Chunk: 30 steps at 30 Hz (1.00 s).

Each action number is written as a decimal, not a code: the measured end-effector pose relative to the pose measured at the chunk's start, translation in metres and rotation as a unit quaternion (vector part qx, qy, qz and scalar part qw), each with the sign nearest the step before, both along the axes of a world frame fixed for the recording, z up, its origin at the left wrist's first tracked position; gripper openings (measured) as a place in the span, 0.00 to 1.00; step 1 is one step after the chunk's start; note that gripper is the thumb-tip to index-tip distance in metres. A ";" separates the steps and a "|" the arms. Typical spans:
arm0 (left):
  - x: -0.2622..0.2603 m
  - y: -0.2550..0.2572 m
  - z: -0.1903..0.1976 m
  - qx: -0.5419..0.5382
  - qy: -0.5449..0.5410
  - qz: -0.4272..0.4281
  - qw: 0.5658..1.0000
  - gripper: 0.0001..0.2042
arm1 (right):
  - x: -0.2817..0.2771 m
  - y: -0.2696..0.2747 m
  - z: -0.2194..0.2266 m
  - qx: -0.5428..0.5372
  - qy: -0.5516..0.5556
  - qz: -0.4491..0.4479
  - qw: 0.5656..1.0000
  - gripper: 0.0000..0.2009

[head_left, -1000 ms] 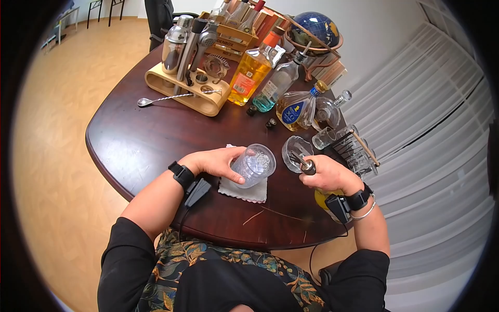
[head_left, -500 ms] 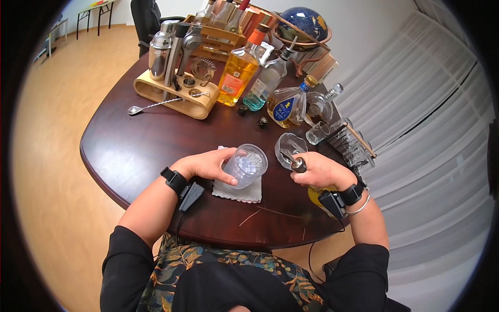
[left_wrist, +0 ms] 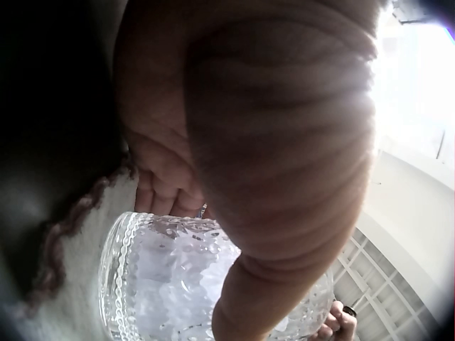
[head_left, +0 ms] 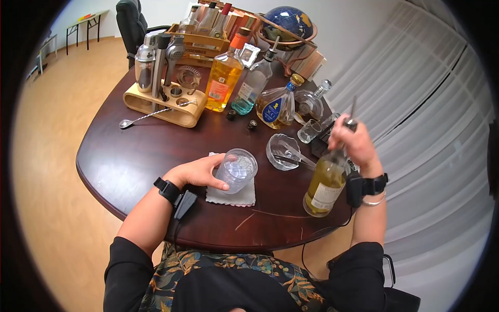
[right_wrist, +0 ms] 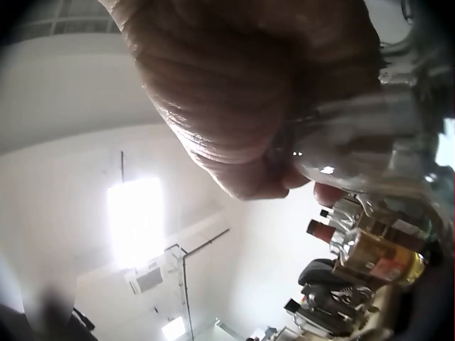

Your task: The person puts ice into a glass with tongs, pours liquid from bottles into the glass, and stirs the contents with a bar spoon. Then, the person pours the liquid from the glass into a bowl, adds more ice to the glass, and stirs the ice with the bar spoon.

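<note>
My left hand (head_left: 200,171) holds a clear patterned glass (head_left: 238,169) around its side, thumb on the near face and fingers behind. Pieces of ice (head_left: 240,165) show inside it. Under the glass lies a pale cloth (head_left: 228,197) with a scalloped edge; the left wrist view shows the textured glass wall (left_wrist: 170,270) close up. At the right, my right hand (head_left: 356,143) grips the neck of a bottle (head_left: 325,190) of yellow-green liquid, which has a metal pour spout (head_left: 354,109) on top. In the right wrist view its clear neck (right_wrist: 348,149) lies against the palm.
A glass bowl (head_left: 278,148) with tongs (head_left: 299,156) stands between the hands. Beyond are an orange-liquid bottle (head_left: 223,83), an XO bottle (head_left: 275,106), a wooden bar-tool stand (head_left: 189,117) with a spoon (head_left: 150,115) across it, and a small glass (head_left: 310,131) by a rack.
My right hand has risen and moved right, bringing the bottle into side view with its spout pointing up. My left hand stays at the glass. The head view has shifted slightly.
</note>
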<state>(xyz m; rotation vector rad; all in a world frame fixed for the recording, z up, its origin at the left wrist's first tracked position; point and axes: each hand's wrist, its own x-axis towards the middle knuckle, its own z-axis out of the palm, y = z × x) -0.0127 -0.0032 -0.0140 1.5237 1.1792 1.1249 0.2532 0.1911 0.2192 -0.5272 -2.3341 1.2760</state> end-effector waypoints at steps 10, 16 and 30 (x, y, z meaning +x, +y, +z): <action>0.001 -0.001 0.003 -0.004 -0.007 0.001 1.000 0.46 | -0.016 0.083 0.057 0.027 0.245 -0.123 0.961 0.08; 0.001 -0.001 0.003 -0.007 -0.009 0.001 1.000 0.46 | -0.052 0.140 0.052 0.110 0.328 -0.223 0.911 0.06; -0.001 0.001 0.008 0.011 0.011 -0.005 1.000 0.46 | -0.122 0.238 0.000 0.170 0.352 -0.321 0.863 0.09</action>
